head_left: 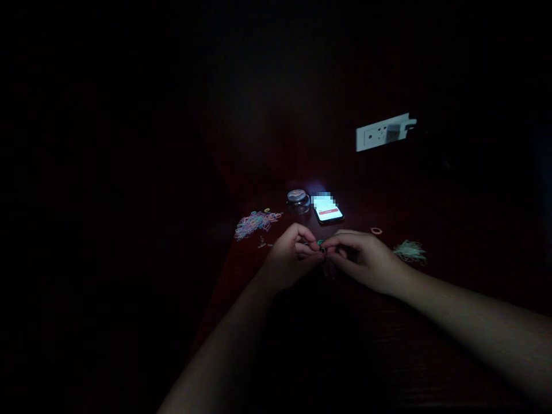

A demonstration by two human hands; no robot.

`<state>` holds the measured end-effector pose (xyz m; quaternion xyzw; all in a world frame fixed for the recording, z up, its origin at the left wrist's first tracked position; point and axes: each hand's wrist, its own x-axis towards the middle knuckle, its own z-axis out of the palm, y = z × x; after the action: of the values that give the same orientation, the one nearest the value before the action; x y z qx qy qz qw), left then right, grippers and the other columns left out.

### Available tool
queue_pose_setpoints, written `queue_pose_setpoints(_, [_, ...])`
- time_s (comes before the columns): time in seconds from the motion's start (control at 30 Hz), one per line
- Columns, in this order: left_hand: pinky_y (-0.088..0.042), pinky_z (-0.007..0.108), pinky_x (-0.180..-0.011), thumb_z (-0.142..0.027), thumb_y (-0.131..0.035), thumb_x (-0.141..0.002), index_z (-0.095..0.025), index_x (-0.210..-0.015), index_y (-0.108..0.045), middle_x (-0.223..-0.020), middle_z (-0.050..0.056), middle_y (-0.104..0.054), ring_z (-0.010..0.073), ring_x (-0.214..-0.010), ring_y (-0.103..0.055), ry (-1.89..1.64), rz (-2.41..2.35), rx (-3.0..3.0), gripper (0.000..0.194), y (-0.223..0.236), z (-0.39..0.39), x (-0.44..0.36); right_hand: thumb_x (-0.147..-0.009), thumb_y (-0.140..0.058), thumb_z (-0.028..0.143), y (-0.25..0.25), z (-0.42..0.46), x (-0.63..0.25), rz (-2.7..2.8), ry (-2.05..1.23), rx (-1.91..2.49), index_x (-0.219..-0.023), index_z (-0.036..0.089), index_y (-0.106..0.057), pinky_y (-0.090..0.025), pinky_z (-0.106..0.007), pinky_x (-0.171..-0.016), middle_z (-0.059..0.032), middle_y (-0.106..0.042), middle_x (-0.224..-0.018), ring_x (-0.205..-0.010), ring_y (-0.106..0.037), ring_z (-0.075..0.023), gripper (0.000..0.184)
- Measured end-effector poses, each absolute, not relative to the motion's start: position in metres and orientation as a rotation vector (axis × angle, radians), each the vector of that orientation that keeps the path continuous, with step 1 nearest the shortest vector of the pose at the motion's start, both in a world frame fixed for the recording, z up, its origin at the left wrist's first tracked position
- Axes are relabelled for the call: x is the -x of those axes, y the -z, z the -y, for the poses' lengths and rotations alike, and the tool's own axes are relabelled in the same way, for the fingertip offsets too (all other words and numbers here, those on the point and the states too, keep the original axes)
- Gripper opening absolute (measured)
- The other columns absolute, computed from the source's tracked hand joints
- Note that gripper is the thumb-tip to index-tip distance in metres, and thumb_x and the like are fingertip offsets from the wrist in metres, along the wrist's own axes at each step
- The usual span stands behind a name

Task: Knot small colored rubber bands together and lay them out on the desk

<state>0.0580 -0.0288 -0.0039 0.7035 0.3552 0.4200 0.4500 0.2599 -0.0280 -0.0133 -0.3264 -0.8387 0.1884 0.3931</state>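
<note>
Left hand (288, 256) and right hand (367, 257) pinch a green band (320, 242), mid-frame | I judge it light, soft, springy | best taken by its edge

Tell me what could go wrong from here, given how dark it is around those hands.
The small green item at the fingertips of the left hand and right hand could slip away and be hard to find in this dim light. The loose heap of colored bands lies near the edge of the table, so a bump might scatter some off. The jar stands beside the lit phone; a knock could tip it over.
</note>
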Motion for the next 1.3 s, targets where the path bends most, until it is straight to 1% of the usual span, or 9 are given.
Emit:
queue_pose_setpoints(0.1, [-0.047,0.018,-0.061,-0.019,-0.075,-0.073,-0.018,-0.092,-0.046,-0.087,0.000,-0.060,0.0078,-0.069,-0.063,-1.028,-0.862,-1.769,0.035,0.0015,0.0311,-0.0604,-0.087,-0.058,0.025,0.0106,0.0295,-0.2601,2.056,-0.563,0.824,-0.096,0.019,-0.070,-0.044,-0.028,-0.058,-0.0019,-0.060,-0.075,-0.062,-0.052,-0.0133,0.017])
queue_pose_setpoints(0.23, [-0.046,0.019,-0.058,-0.018,-0.075,-0.071,-0.019,-0.089,-0.043,-0.085,-0.001,-0.059,0.0080,-0.067,-0.062,-1.010,-0.852,-1.825,0.037,0.0019,0.0327,-0.0625,-0.086,-0.058,0.024,0.0096,0.0303,-0.2595,2.059,-0.658,0.799,-0.087,0.017,-0.068,-0.042,-0.026,-0.056,0.0004,-0.054,-0.068,-0.059,-0.050,-0.0121,0.012])
queue_pose_setpoints(0.33, [-0.047,0.020,-0.058,-0.017,-0.074,-0.072,-0.020,-0.089,-0.042,-0.084,-0.002,-0.058,0.0082,-0.066,-0.061,-1.013,-0.843,-1.863,0.037,0.0023,0.0332,-0.0627,-0.085,-0.058,0.020,0.0093,0.0319,-0.2612,2.075,-0.676,0.739,-0.089,0.017,-0.066,-0.043,-0.026,-0.058,0.0002,-0.055,-0.071,-0.062,-0.050,-0.0120,0.009])
queue_pose_setpoints(0.47, [-0.047,0.020,-0.057,-0.018,-0.073,-0.071,-0.021,-0.088,-0.039,-0.079,-0.004,-0.055,0.0088,-0.066,-0.061,-1.020,-0.838,-1.882,0.038,0.0020,0.0335,-0.0626,-0.084,-0.058,0.016,0.0099,0.0320,-0.2638,2.103,-0.673,0.672,-0.098,0.018,-0.065,-0.044,-0.026,-0.061,-0.0008,-0.057,-0.078,-0.066,-0.050,-0.0121,0.015])
queue_pose_setpoints(0.7, [-0.042,0.018,-0.054,-0.017,-0.071,-0.072,-0.021,-0.087,-0.037,-0.072,-0.006,-0.052,0.0064,-0.060,-0.054,-0.986,-0.851,-1.935,0.038,0.0030,0.0327,-0.0621,-0.084,-0.057,0.014,0.0105,0.0307,-0.2646,2.141,-0.646,0.663,-0.082,0.017,-0.063,-0.043,-0.027,-0.062,0.0000,-0.053,-0.073,-0.065,-0.051,-0.0129,0.007])
queue_pose_setpoints(0.87, [-0.044,0.020,-0.057,-0.016,-0.067,-0.074,-0.021,-0.089,-0.039,-0.076,-0.004,-0.053,0.0076,-0.063,-0.055,-1.022,-0.846,-2.006,0.032,0.0042,0.0306,-0.0613,-0.083,-0.057,0.014,0.0120,0.0300,-0.2645,2.098,-0.608,0.700,-0.079,0.018,-0.060,-0.042,-0.026,-0.061,0.0009,-0.053,-0.071,-0.065,-0.051,-0.0127,0.006])
queue_pose_setpoints(1.0, [-0.047,0.022,-0.060,-0.016,-0.068,-0.074,-0.020,-0.091,-0.043,-0.080,-0.002,-0.057,0.0091,-0.066,-0.059,-1.024,-0.842,-2.023,0.031,0.0052,0.0289,-0.0607,-0.083,-0.057,0.015,0.0140,0.0280,-0.2648,2.090,-0.574,0.700,-0.079,0.018,-0.061,-0.042,-0.026,-0.062,0.0011,-0.053,-0.071,-0.065,-0.050,-0.0125,0.006])
queue_pose_setpoints(1.17, [-0.051,0.026,-0.067,-0.017,-0.070,-0.073,-0.020,-0.097,-0.048,-0.097,0.005,-0.066,0.0124,-0.076,-0.066,-1.043,-0.838,-2.039,0.032,0.0084,0.0274,-0.0607,-0.087,-0.056,0.019,0.0133,0.0276,-0.2643,2.066,-0.545,0.709,-0.080,0.018,-0.062,-0.042,-0.026,-0.062,0.0002,-0.054,-0.071,-0.066,-0.051,-0.0130,0.008])
queue_pose_setpoints(1.3, [-0.051,0.026,-0.067,-0.018,-0.069,-0.077,-0.019,-0.098,-0.050,-0.091,0.004,-0.067,0.0126,-0.076,-0.065,-1.028,-0.841,-2.053,0.028,0.0106,0.0261,-0.0608,-0.087,-0.057,0.021,0.0112,0.0283,-0.2629,2.045,-0.558,0.702,-0.080,0.018,-0.063,-0.042,-0.027,-0.062,0.0000,-0.054,-0.070,-0.066,-0.051,-0.0135,0.010])
